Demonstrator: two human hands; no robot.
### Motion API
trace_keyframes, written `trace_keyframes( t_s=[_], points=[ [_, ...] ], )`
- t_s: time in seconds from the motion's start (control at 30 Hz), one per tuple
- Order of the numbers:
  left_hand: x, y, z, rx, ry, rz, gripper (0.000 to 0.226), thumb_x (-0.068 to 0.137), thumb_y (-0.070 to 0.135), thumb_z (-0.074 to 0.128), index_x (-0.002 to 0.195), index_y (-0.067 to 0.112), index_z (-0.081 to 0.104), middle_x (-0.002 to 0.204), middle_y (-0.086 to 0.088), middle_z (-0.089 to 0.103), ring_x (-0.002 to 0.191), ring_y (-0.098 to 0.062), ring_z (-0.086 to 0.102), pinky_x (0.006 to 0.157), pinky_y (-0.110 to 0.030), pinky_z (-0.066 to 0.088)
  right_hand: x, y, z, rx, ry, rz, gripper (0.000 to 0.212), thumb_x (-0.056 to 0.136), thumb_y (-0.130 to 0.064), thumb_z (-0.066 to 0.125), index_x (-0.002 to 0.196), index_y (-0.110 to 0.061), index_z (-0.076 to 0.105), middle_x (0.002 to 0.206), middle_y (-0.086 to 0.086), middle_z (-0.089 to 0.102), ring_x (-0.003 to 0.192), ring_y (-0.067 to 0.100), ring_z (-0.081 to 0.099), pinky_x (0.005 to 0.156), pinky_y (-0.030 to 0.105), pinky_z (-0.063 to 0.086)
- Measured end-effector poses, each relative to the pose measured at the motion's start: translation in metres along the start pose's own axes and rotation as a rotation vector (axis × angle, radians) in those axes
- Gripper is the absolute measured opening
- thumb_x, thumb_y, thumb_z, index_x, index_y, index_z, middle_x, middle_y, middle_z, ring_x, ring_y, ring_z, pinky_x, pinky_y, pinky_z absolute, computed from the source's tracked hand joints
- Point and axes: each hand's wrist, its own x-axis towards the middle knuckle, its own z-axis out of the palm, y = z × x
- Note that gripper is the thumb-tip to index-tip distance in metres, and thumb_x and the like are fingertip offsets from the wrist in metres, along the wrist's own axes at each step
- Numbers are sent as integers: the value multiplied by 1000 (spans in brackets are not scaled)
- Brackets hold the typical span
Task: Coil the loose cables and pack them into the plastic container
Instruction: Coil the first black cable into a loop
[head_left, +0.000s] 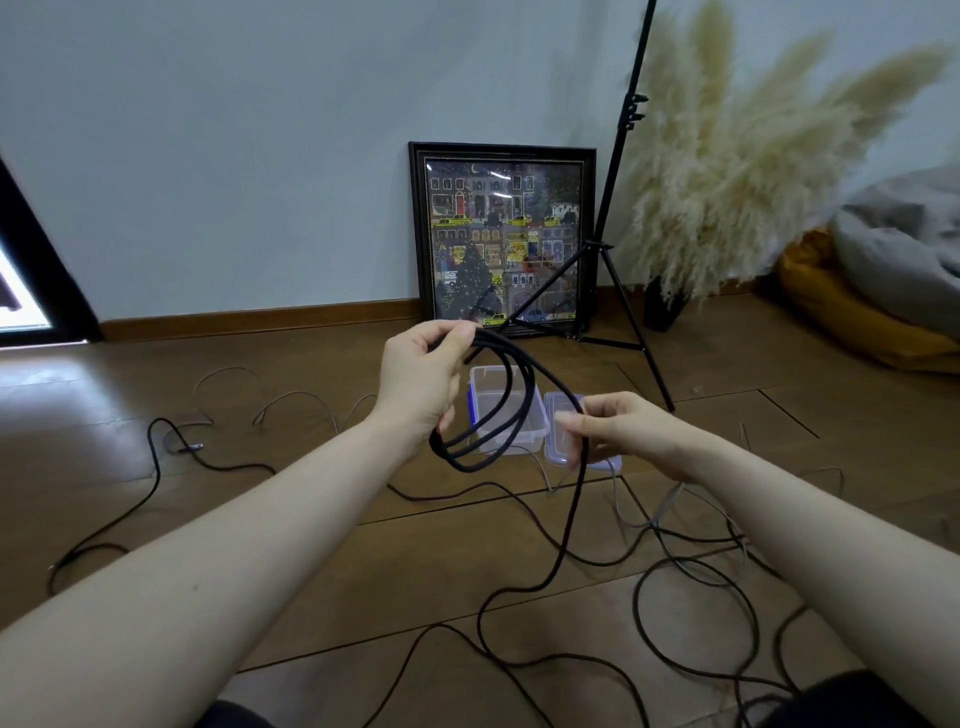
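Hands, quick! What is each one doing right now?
Left hand: holding the coiled loops of the black cable.
Right hand: pinching the same cable's loose run.

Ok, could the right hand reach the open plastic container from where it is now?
Probably yes: the plastic container sits on the floor just beyond the right hand, nothing solid between. But that hand pinches the black cable, whose coil the left hand holds.
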Motion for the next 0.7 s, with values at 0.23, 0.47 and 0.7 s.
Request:
trace_keyframes(
  t_s=[0.23,0.47,0.7],
  points=[
    [2,5,-14,-130,131,-57,17,102,18,55,105,9,68,48,3,36,31,-9,27,30,-16,24,-8,19,-14,-267,-92,391,29,98,-38,54,103,-10,62,91,6,77,81,16,72,79,34,48],
    [8,3,-39,-142,340,-101,12,101,20,56,102,14,67,43,8,38,33,-8,28,32,-18,25,-25,37,-45,-302,116,516,34,94,-43,58,96,-9,63,82,5,77,79,17,74,79,36,50],
    [13,-5,-46,-41,509,-145,14,100,22,58,88,19,65,58,2,46,34,-8,33,33,-18,29,-31,30,-48,69,489,231,31,88,-25,70,110,-6,59,84,12,60,72,22,59,76,38,54]
  ],
)
